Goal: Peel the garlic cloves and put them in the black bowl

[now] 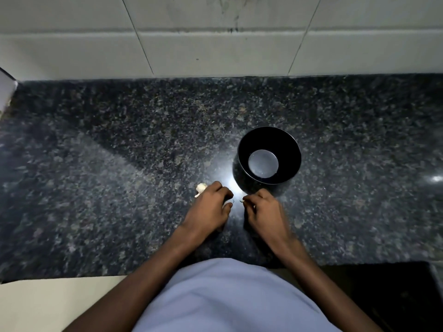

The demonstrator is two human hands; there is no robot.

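Both hands work over a speckled granite counter (96, 188): the left hand (209, 207) curls around a garlic clove (201, 188), the right hand (262, 209) pinches a skin fragment (241, 200) beside the black bowl (269, 155).

1. The counter (119, 164) was dark speckled stone, polished and glossy, with a bright glare.
2. The bowl (268, 137) was black and smooth, with a faint sheen inside.
3. The wall (215, 44) was pale, matt tile, stained.
4. The garlic (201, 188) looked papery and dull.
5. The shirt (227, 295) was soft matt cloth.
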